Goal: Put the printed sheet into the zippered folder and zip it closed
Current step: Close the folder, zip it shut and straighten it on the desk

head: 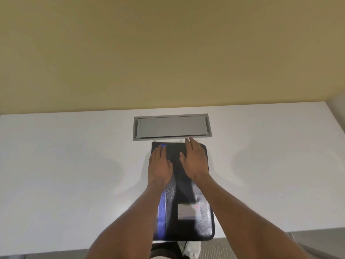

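Both hands, left (159, 164) and right (194, 159), press flat, grip released, on the zippered folder (194, 227) at the desk's (65, 165) front edge (sheet unseen); next, find the zipper pull.

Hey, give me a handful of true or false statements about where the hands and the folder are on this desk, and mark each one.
1. Both hands lie flat on the far half of the black zippered folder. True: the left hand and right hand rest palm down there.
2. The folder stands upright against the wall. False: it lies flat on the white desk.
3. A grey cable hatch is set into the desk just beyond the folder. True.
4. The right hand is in a closed grip on a pen. False: its fingers are spread open and no pen shows.
5. A pale label sits on the near part of the folder. True.
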The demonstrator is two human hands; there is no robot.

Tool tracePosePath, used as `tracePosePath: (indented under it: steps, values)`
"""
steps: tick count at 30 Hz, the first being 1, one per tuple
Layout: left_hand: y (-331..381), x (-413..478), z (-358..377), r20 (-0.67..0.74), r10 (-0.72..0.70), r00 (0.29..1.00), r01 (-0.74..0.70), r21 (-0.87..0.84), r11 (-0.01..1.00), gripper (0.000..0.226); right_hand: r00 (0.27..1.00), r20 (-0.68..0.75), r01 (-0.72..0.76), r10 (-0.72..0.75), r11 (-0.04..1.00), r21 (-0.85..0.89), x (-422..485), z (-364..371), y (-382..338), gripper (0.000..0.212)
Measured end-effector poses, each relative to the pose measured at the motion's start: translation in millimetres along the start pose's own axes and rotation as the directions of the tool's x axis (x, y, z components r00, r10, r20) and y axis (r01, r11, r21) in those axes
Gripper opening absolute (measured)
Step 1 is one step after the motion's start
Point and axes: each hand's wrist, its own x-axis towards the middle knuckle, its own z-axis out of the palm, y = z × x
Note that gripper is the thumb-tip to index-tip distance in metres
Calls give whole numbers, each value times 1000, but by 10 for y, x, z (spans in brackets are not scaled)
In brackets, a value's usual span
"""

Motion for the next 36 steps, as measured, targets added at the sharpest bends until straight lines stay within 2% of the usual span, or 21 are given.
tracePosePath:
  steps: [3, 9, 15, 21, 23, 26, 29, 31, 36]
  values:
    - [-190, -283, 187, 0, -19, 1000, 19, 5, 1000, 65, 998, 15, -66, 66, 998, 15, -406, 40, 133, 68]
    - [-391, -952, 489, -20, -179, 984, 176, -112, 978, 79, 977, 64, -204, 203, 979, 8, -1157, 238, 309, 75]
    - [-519, -1397, 724, 40, -292, 956, 295, -144, 945, 84, 922, 145, -368, 359, 929, 45, -1689, 487, 458, 84]
    - [-507, -1443, 763, 2, -337, 942, 328, -236, 915, 79, 890, 234, -434, 392, 886, 166, -1751, 578, 500, 89]
    - [-481, -1389, 727, -1, -411, 912, 390, -314, 866, 76, 870, 226, -485, 438, 845, 225, -1684, 559, 521, 91]
    - [-436, -1233, 646, 37, -535, 844, 508, -373, 776, 56, 822, 246, -569, 514, 768, 295, -1537, 486, 595, 81]
    - [-404, -1114, 534, 151, -611, 777, 623, -320, 714, 51, 774, 331, -626, 540, 730, 273, -1421, 388, 656, 75]
    - [-398, -1085, 491, 195, -633, 749, 662, -246, 708, 46, 761, 350, -639, 546, 726, 256, -1392, 347, 659, 75]
    - [-311, -1001, 395, 164, -643, 748, 664, -186, 725, 52, 785, 280, -618, 553, 732, 286, -1331, 259, 588, 73]
